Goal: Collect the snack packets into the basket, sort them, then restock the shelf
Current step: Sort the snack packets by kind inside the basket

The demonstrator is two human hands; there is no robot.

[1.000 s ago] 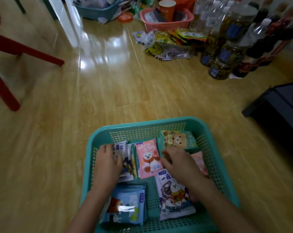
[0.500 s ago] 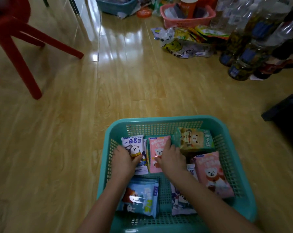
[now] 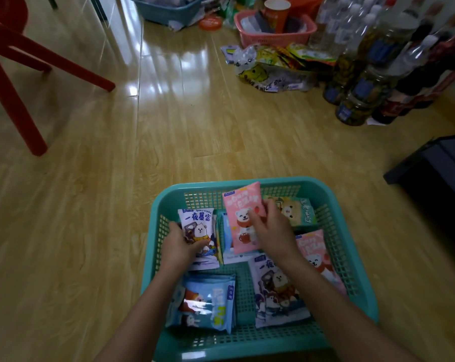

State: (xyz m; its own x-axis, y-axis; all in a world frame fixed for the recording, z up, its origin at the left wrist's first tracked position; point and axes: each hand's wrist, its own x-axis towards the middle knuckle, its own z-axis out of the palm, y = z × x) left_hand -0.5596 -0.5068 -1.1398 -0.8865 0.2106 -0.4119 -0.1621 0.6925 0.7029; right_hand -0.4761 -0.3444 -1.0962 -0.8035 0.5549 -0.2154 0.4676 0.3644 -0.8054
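Note:
A teal plastic basket (image 3: 352,220) sits on the wooden floor in front of me, holding several packets. My right hand (image 3: 273,231) grips a pink packet with a white bear (image 3: 240,218) and holds it tilted up above the others. My left hand (image 3: 178,246) grips a stack of lavender packets (image 3: 197,226) at the basket's left side. A light blue stack (image 3: 208,304) lies near left, a lavender packet (image 3: 276,291) near middle, another pink packet (image 3: 316,254) at the right, and a green packet (image 3: 297,210) at the far right.
A red chair (image 3: 14,82) stands at the left. Far ahead are a blue basket (image 3: 166,10), a pink basket (image 3: 273,35) with an orange cup, a pile of bagged snacks (image 3: 271,71), and bottles and jars (image 3: 365,82). A dark low box (image 3: 435,168) is at the right.
My right hand has picked the pink packet up from the basket floor and raised it. The left hand still holds the lavender stack. The view has shifted a little to the left.

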